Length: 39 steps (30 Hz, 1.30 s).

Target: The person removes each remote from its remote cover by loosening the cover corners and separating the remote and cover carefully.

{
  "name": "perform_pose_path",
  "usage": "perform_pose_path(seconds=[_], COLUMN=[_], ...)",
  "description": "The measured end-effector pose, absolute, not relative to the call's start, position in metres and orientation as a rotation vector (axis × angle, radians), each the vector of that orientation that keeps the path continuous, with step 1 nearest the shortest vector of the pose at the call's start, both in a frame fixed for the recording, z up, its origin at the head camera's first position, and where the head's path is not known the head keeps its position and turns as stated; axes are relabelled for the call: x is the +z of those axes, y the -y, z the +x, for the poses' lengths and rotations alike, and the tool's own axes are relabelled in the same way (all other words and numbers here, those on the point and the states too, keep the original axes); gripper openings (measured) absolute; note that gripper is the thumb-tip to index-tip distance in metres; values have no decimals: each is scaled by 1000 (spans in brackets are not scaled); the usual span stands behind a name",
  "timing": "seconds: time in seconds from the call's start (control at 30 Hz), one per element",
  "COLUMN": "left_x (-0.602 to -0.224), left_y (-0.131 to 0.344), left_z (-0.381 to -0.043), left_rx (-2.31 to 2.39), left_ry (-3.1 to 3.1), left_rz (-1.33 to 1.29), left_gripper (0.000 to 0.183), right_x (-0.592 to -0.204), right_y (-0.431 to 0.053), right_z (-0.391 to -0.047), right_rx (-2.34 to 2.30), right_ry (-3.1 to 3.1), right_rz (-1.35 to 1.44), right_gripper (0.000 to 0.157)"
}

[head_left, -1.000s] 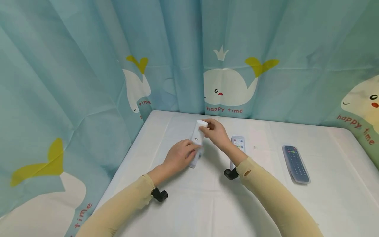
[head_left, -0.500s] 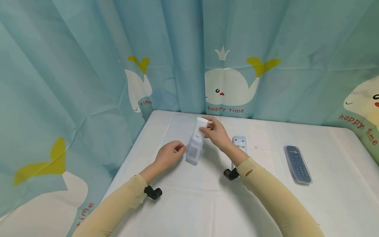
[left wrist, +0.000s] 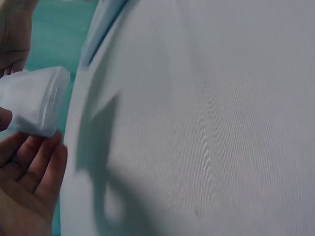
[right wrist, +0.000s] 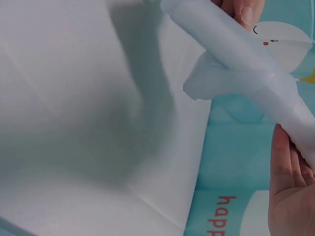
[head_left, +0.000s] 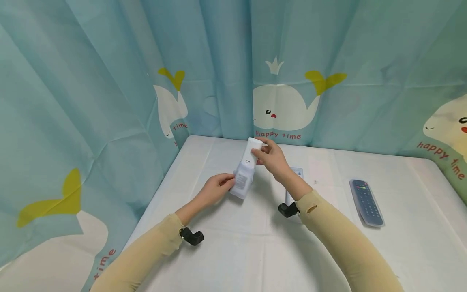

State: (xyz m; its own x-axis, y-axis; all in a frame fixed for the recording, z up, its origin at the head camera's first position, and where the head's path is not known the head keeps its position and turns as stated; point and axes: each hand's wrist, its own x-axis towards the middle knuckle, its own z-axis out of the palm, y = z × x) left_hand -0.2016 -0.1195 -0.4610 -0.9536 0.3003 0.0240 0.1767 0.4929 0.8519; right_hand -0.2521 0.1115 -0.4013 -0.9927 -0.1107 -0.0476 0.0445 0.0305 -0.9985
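A white remote control (head_left: 250,157), back side up, is held tilted above the table in the head view. Its lower part sits inside a translucent soft sleeve (head_left: 240,183), while the upper end is bare. My right hand (head_left: 274,159) grips that bare end between thumb and fingers. At the sleeve's left edge, my left hand (head_left: 216,188) pinches the soft material. The left wrist view shows the sleeve's closed end (left wrist: 42,101) between thumb and fingers. A loose fold of the sleeve (right wrist: 209,81) sticks out from the remote in the right wrist view.
Partly behind my right forearm lies a light remote (head_left: 298,172) on the white table (head_left: 233,251). Farther right is a dark remote (head_left: 366,202) in a clear cover. A blue whale-print curtain (head_left: 226,81) hangs along the table's back and left edges.
My left hand drew away left from the remote, then came back to pinch the sleeve's edge. The right hand has raised the remote slightly up and to the right.
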Motion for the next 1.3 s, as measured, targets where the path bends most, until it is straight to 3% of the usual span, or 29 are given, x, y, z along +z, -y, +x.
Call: perform_pose_path(seconds=[0.47, 1.3], left_x=[-459, -460], left_y=[109, 102], left_z=[-206, -198], left_rx=[1771, 1713], left_ry=[-1970, -1983], left_rz=[307, 288], left_gripper=[59, 69], right_x=[-404, -413], right_y=[-109, -117], right_z=[-250, -262], right_rx=[-1982, -1972], right_ry=[-2161, -2085], right_rz=[-151, -37], right_gripper=[56, 47])
